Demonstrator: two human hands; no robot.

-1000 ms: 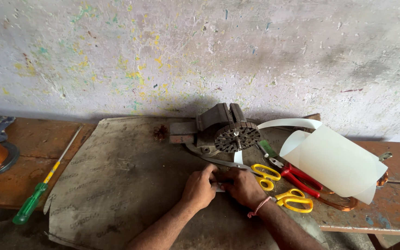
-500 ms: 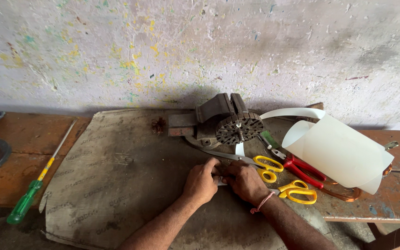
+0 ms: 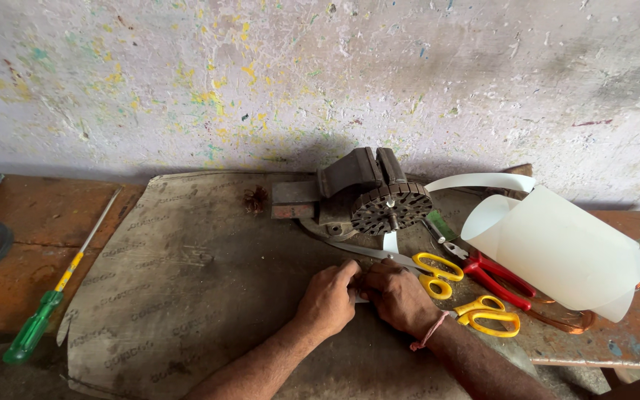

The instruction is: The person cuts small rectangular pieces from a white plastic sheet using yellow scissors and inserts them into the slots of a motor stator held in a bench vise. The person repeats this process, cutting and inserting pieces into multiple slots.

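Both hands sit curled together on the grey board (image 3: 187, 281), left hand (image 3: 329, 300) and right hand (image 3: 398, 295) pinching a small white strip (image 3: 358, 298) between them. Yellow scissors (image 3: 438, 268) lie at 2 o'clock, the motor core (image 3: 388, 207) at 12.

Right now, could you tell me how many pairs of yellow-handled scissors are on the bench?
2: one pair beside the right hand, another nearer the white sheet.

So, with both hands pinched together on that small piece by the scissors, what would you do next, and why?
Probably press the piece flat against the board: the left hand and right hand meet over it, hiding it, so steadying seems wise.
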